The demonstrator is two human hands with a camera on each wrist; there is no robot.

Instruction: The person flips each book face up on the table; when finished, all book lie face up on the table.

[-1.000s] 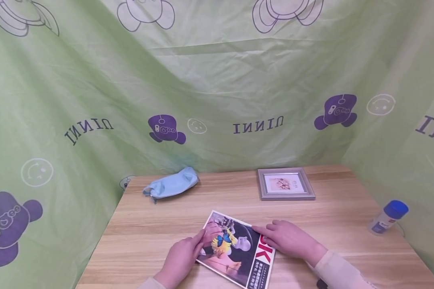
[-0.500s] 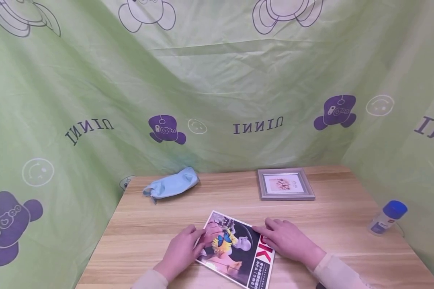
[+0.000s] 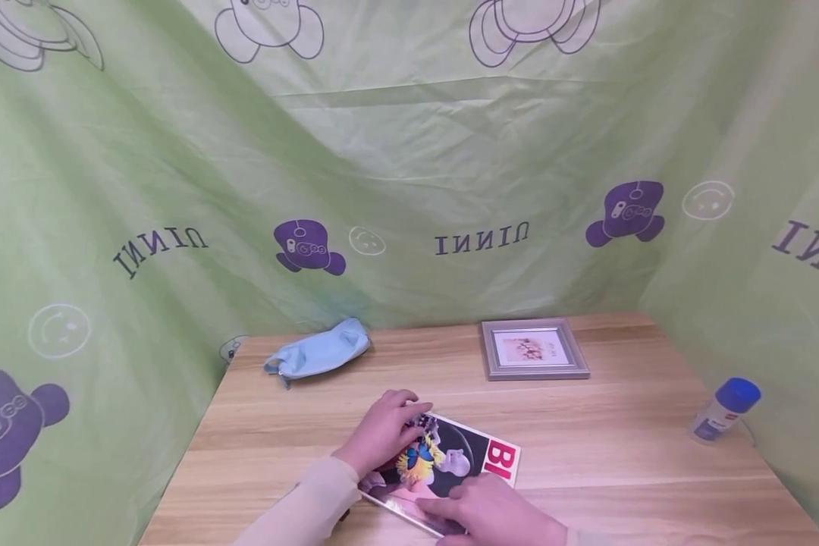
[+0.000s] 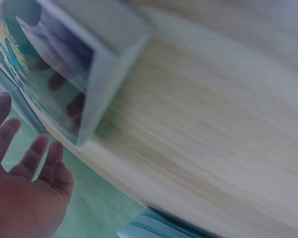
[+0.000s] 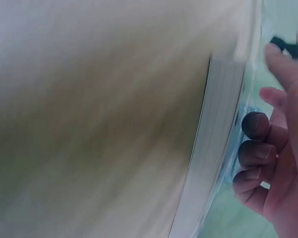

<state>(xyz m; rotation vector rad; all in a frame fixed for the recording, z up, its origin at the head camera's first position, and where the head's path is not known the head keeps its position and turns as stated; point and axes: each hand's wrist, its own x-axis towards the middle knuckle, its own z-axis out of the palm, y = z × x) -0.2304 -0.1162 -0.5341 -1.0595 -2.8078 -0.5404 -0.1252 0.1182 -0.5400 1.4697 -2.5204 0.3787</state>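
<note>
A thick book (image 3: 450, 455) with a glossy picture cover and red letters lies at an angle on the wooden table. My left hand (image 3: 381, 432) is over its far left corner, fingers spread loosely and overlapping the cover in the head view. Close to the near edge is my right hand (image 3: 498, 516), its index finger stretched out over the cover. The left wrist view has the left hand (image 4: 30, 183) beside a corner of the book (image 4: 109, 74), fingers slightly bent. In the right wrist view, the right hand's bent fingers (image 5: 256, 153) are beside the pale page block.
At the back left of the table lies a light blue zip pouch (image 3: 324, 351). A silver picture frame (image 3: 569, 371) lies flat at the back right. On the right stands a white bottle with a blue cap (image 3: 737, 394). A green printed curtain (image 3: 382, 152) surrounds the table.
My left hand has moved from the book's left edge to its far left corner. My right hand has left the right edge and come down to the near edge.
</note>
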